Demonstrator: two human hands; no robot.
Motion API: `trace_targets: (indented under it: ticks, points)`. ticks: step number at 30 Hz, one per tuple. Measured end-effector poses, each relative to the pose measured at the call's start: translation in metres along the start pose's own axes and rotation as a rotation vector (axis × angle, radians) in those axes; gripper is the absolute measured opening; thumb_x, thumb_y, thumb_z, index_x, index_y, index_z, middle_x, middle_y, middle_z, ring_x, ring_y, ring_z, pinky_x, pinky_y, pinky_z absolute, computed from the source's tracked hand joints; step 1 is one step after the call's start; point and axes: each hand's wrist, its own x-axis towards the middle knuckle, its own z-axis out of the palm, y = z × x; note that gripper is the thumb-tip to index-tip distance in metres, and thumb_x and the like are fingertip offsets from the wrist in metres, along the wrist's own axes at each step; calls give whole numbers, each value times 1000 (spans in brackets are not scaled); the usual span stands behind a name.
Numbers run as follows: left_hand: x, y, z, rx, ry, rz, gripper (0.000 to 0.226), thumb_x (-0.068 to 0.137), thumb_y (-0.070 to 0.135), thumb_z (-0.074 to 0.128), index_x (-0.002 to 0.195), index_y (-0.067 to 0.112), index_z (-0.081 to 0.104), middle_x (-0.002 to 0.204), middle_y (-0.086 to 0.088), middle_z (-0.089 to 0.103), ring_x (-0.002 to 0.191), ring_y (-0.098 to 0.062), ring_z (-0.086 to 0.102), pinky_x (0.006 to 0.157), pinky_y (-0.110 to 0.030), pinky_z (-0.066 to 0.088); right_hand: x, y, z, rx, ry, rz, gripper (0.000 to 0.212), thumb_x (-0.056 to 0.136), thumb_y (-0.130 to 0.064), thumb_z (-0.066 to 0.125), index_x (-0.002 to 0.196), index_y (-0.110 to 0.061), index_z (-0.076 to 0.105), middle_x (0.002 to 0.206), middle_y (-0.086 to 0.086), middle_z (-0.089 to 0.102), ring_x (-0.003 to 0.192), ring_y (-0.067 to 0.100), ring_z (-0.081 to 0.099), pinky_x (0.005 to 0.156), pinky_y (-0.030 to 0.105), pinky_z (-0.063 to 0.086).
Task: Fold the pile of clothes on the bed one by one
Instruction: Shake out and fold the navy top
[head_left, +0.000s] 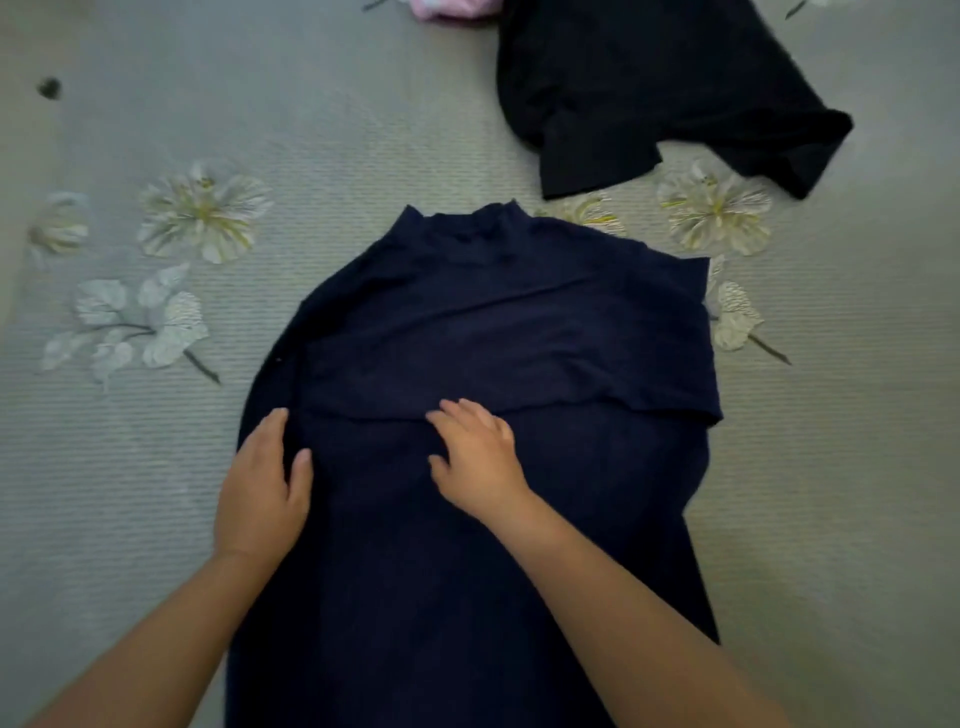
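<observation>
Navy fabric — a high-necked top (498, 332) — is lying flat on the grey flowered bed (363, 130). The left hand (262, 488) and right hand (475, 457) are pressing it, fingers spread. A black garment (649, 88) is lying beyond — possibly shorts.

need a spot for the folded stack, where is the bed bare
Bare bedspread lies left of the navy garment, and in a strip along its right edge. The far right is crowded: the black garment sprawls there, with pink cloth at the top edge.
</observation>
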Motion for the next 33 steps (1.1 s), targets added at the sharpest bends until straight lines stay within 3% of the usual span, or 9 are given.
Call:
trace_targets:
  ticks: [3,6,10,13,16,20,23,27,33]
  points:
    - [1,-5,1,15,17,89,44,88,5,54,127,-12,43,130,-30,47,121,-43,44,102,-48,33,-22,22,-10,-7,146,-54,39,85,-5,57,123,-4,54,136,11,48,131,26,36,110,42,27]
    - [12,5,9,127,13,264,46,75,11,57,114,-13,55,118,-32,55,112,-48,51,92,-53,40,-30,63,-35,-278,378,-42,47,57,9,75,103,4,65,110,21,64,106,41,58,86,56,47]
    - [32,21,33,338,-20,399,50,81,15,67,126,-1,52,135,-24,45,128,-42,38,102,-55,30,-27,128,-77,-554,271,304,66,80,-7,57,141,-8,31,150,14,24,140,32,17,110,50,16]
    - [42,18,54,487,-118,295,59,95,41,33,146,17,15,155,-8,5,142,-25,1,113,-42,-1,-28,162,-89,-566,92,373,65,91,-9,40,147,-14,9,155,9,2,142,28,0,113,42,5]
    - [44,12,66,558,-171,235,61,95,46,20,147,21,-1,155,-5,-11,141,-23,-11,112,-39,-9,-32,174,-87,-478,46,364,66,90,2,33,146,-14,3,155,9,-5,142,27,-3,113,39,2]
    - [48,14,58,539,-282,237,62,96,45,25,147,20,-1,155,-5,-12,141,-22,-12,113,-38,-8,-33,170,-84,-453,40,412,68,90,1,33,146,-13,-1,155,8,-9,142,25,-5,114,37,-1]
    - [36,14,42,293,-161,308,55,95,27,43,144,11,24,153,-10,15,142,-23,8,114,-38,3,-34,149,-77,-535,65,448,66,91,-8,35,146,-9,-2,154,13,-8,142,28,-5,114,40,2]
    - [-28,-13,26,124,126,25,52,87,7,57,134,-5,38,141,-22,37,134,-38,29,108,-48,20,-49,100,-36,-451,122,173,59,92,-7,37,145,-5,13,154,16,2,142,28,-2,114,39,0]
    - [-151,-70,28,241,-12,-307,53,84,10,62,125,-16,42,116,-36,52,101,-48,52,85,-52,42,-66,24,30,-446,-111,-256,49,97,-17,35,144,-11,23,155,9,6,143,23,-2,114,37,-4]
